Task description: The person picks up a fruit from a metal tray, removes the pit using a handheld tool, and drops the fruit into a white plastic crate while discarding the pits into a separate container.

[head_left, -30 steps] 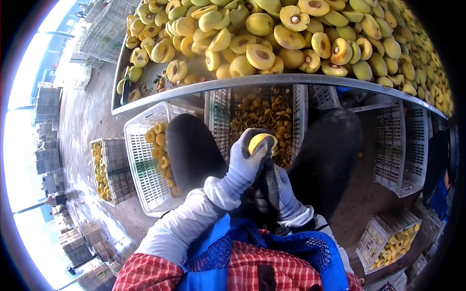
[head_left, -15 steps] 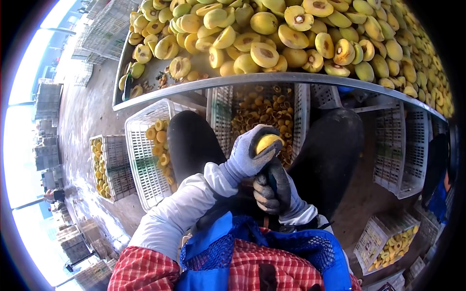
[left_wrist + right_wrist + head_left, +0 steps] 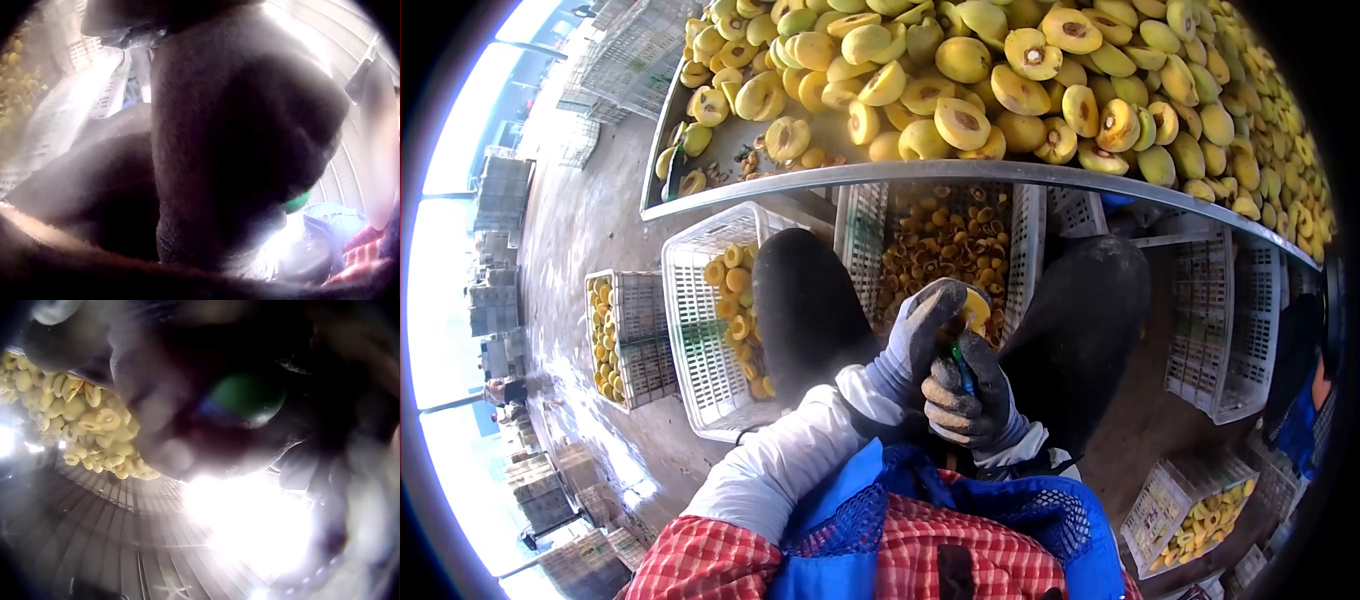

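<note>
In the head view my left hand point(image 3: 940, 318), in a grey glove, grips a yellow peach half point(image 3: 975, 310) above my lap. Just below it my right hand point(image 3: 962, 392), in a dark-palmed glove, is curled round a green-handled tool point(image 3: 958, 358) whose tip points up at the fruit. The tool's blade is hidden by the gloves. The left wrist view is filled by dark glove, with a bit of the green handle point(image 3: 295, 202). The right wrist view shows the green handle point(image 3: 247, 397) inside blurred fingers.
A metal table point(image 3: 960, 170) heaped with halved yellow peaches point(image 3: 960, 120) runs across the top. Under it stand white crates point(image 3: 855, 235) of fruit pieces, others at left point(image 3: 690, 330) and right point(image 3: 1220, 320). My dark boots point(image 3: 805, 305) flank the hands.
My left hand has turned and shifted the peach half slightly down and right. My right hand has closed round the tool and brought it up against the fruit.
</note>
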